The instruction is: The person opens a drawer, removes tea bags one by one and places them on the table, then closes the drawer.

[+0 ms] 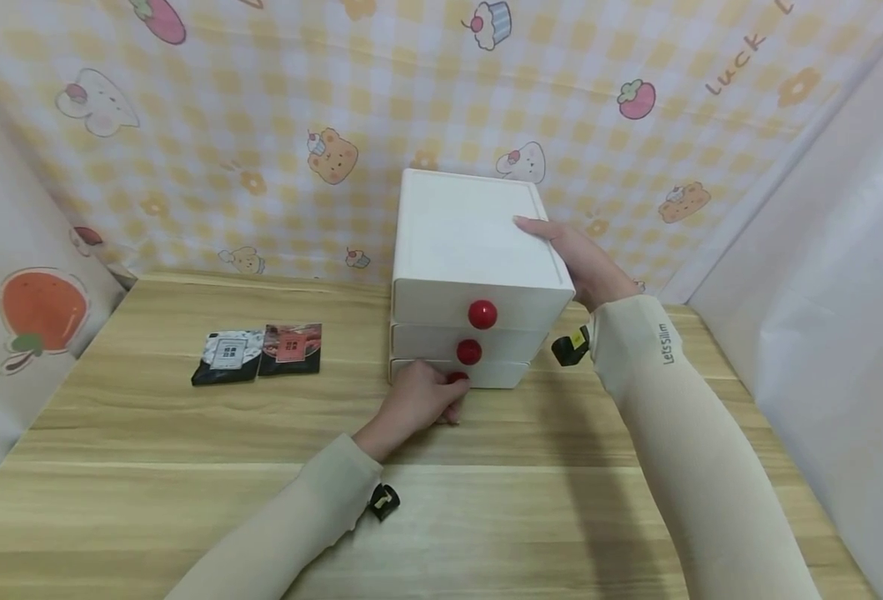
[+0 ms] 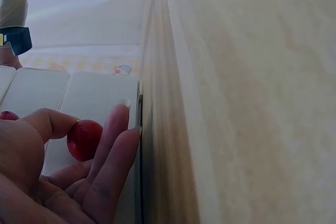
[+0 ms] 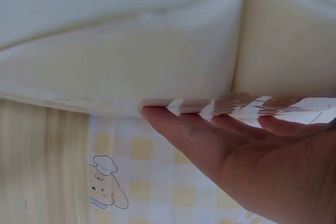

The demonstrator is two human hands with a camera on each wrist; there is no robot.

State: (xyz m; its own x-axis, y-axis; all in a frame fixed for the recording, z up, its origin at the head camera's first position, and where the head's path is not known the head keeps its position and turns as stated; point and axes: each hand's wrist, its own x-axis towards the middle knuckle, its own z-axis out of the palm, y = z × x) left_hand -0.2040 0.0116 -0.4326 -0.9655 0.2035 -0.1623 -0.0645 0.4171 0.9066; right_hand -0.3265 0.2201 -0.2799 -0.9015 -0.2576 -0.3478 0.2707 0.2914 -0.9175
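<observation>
A white three-drawer box (image 1: pixel 479 225) stands at the back of the table, with a round red knob on each drawer front. My left hand (image 1: pixel 414 400) is at the lowest drawer, pinching its red knob (image 2: pixel 84 141) with the thumb; the other fingers lie close to the drawer front. That drawer sits flush with those above. On the box's right side rests my right hand (image 1: pixel 589 265), its thumb on the top edge. In the right wrist view, straight fingers (image 3: pixel 184 129) press against the smooth white side wall.
Two flat dark packets, one with a white label (image 1: pixel 228 351) and one with a red label (image 1: pixel 290 348), lie left of the box on the wooden table (image 1: pixel 148 467). A yellow checked curtain (image 1: pixel 261 125) hangs right behind, with pale curtains at both sides.
</observation>
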